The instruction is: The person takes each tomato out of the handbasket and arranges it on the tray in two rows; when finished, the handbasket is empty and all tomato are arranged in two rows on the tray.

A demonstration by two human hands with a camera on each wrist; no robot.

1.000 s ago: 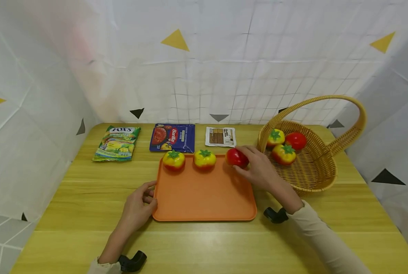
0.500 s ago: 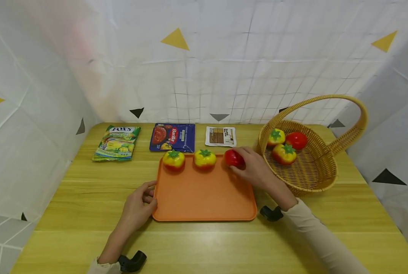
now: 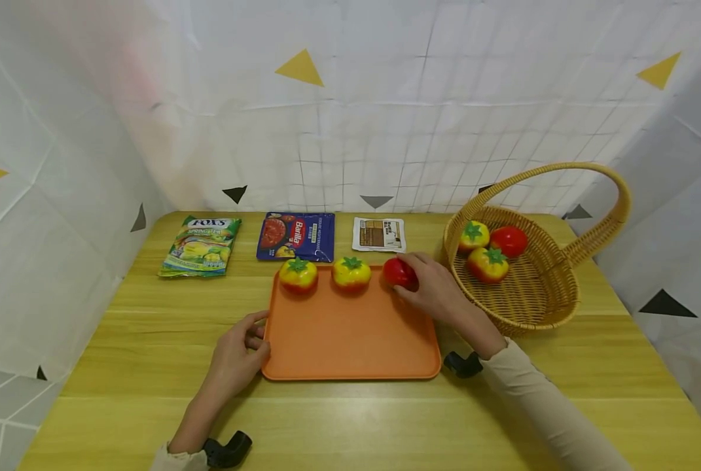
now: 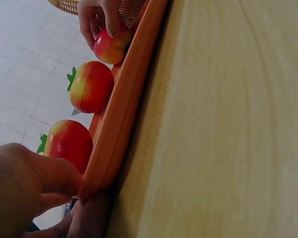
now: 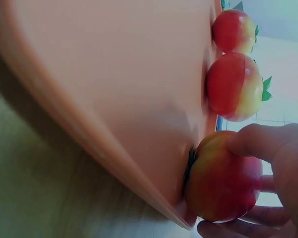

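On the orange tray [image 3: 350,333], my right hand [image 3: 435,284] grips a red toy tomato [image 3: 398,273] near the back right corner. Its green leaf top faces down against the tray in the right wrist view, and its red underside is up. Two more toy tomatoes, a left one [image 3: 298,276] and a middle one [image 3: 351,274], sit leaf-up along the tray's back edge. My left hand [image 3: 238,353] holds the tray's left rim with bent fingers; in the left wrist view its fingers [image 4: 59,173] touch the rim, and part of the hand is out of frame.
A wicker basket [image 3: 539,314] with a tall handle stands right of the tray, holding two yellow-red toy tomatoes [image 3: 487,265] and a red one [image 3: 509,242]. Behind the tray lie a green candy bag [image 3: 203,246], a blue sauce pouch [image 3: 297,237] and a small white packet [image 3: 378,235].
My right hand has shifted slightly left with the toy tomato, toward the middle one. The left hand and tray have stayed in place.
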